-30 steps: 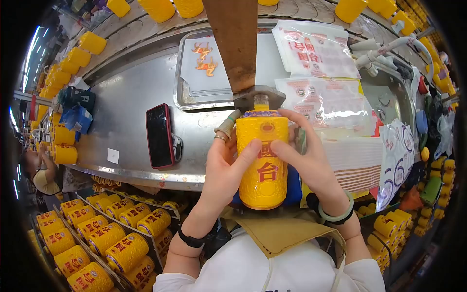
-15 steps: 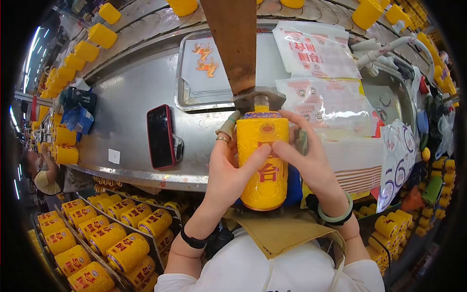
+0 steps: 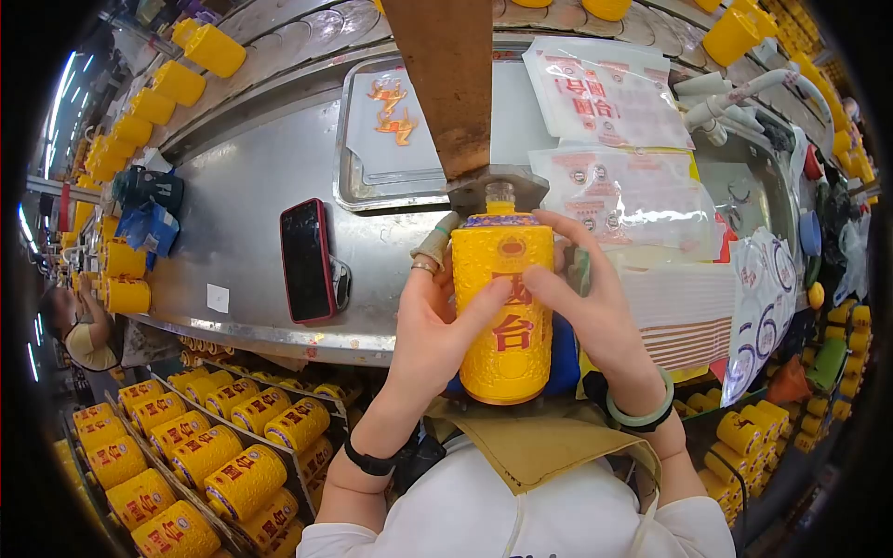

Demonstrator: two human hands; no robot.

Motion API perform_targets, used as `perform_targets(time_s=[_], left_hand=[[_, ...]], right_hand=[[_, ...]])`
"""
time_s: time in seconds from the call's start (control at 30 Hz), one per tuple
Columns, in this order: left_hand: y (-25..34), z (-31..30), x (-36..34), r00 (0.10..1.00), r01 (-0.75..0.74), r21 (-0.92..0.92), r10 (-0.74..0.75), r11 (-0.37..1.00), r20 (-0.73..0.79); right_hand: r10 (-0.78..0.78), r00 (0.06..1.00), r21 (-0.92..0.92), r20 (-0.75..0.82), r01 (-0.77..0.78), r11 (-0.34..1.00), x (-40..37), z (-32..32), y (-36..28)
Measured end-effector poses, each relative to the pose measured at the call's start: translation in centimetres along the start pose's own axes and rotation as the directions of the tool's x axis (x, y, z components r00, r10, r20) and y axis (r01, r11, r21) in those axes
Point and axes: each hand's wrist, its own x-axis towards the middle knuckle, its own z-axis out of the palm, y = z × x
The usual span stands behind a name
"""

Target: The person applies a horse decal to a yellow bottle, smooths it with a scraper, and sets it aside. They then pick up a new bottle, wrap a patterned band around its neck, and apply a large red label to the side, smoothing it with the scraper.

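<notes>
A yellow ceramic bottle with red characters and a blue collar stands upright under a brown post with a metal head. My left hand wraps its left side, thumb pressed on the red label. My right hand holds the right side, thumb also on the label. A ring is on the left hand, a green bangle on the right wrist.
A steel table carries a dark phone, a tray with a label sheet, and stacks of label sheets. Several yellow bottles lie in a rack at lower left and ride a conveyor behind. Another person is at far left.
Both thumbs have slid slightly over the bottle's red label. Yellow bottles on the conveyor behind have moved along to the right.
</notes>
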Motion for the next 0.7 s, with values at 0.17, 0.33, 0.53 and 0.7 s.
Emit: perform_targets(time_s=[0.17,0.33,0.53,0.7], left_hand=[[0.1,0.1,-0.1,1.000,0.004,-0.025,-0.004,1.000,0.002],[-0.1,-0.1,0.0,1.000,0.016,-0.029,-0.016,0.999,-0.008],[-0.1,-0.3,-0.2,0.999,0.049,-0.117,-0.051,0.992,-0.011],[0.0,-0.6,-0.2,0.996,0.086,-0.206,-0.084,0.975,0.017]], right_hand=[[-0.041,0.999,-0.052,-0.002,0.041,0.998,0.1,-0.2,0.3],[-0.031,0.999,-0.087,0.018,0.033,0.996,0.0,-0.1,-0.3],[-0.133,0.989,-0.110,-0.068,0.125,0.986,0.0,-1.1,-2.9],[-0.482,0.869,-0.535,0.115,0.463,0.707,0.5,-0.1,-5.9]])
